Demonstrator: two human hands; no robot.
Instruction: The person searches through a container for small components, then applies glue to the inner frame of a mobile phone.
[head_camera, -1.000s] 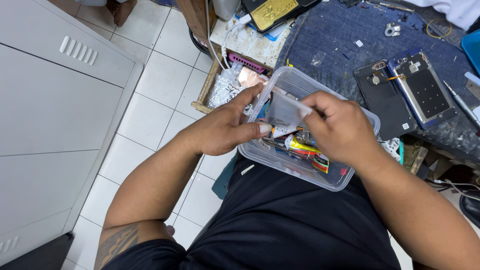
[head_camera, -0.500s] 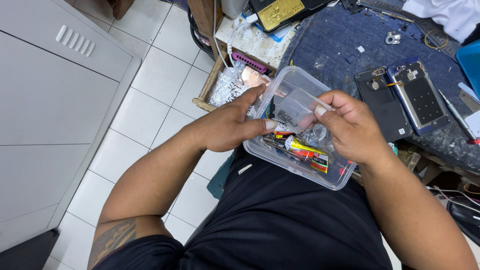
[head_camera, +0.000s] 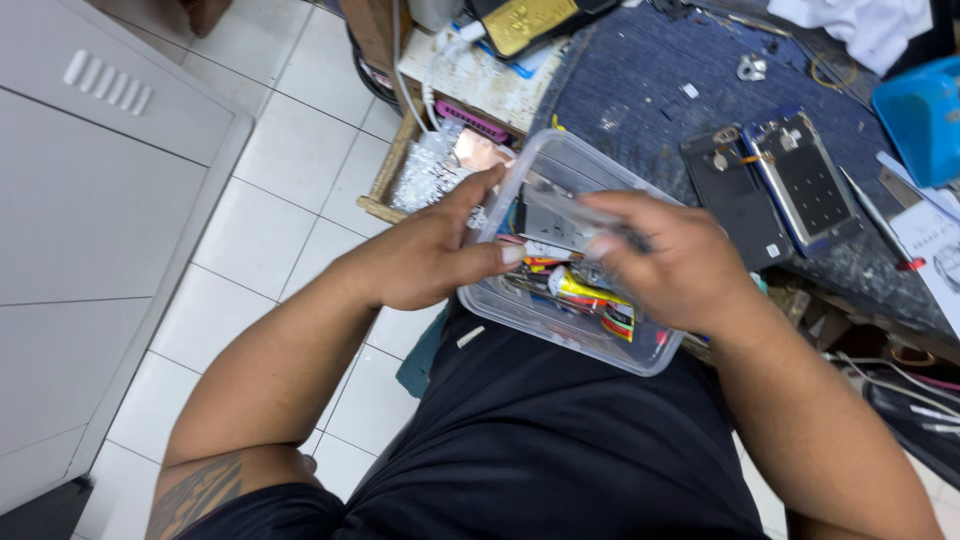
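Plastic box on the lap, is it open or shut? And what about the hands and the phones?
Clear plastic box: open, no lid, part full.
Left hand: grips the box's rim.
Right hand: fingers down in the box.
Phone: back off, insides showing.
Phone back cover: off, lying flat.

**Packages, labels and screens around the box**

A clear plastic box (head_camera: 560, 330) holds small packets, one yellow-and-red (head_camera: 585, 292), one white (head_camera: 545, 250). On the blue surface (head_camera: 640, 70) lies an opened phone (head_camera: 800, 180), its screen not showing. A silvery foil packet (head_camera: 425, 180) lies in a wooden tray. A white printed sheet (head_camera: 940, 240) lies at the right edge.
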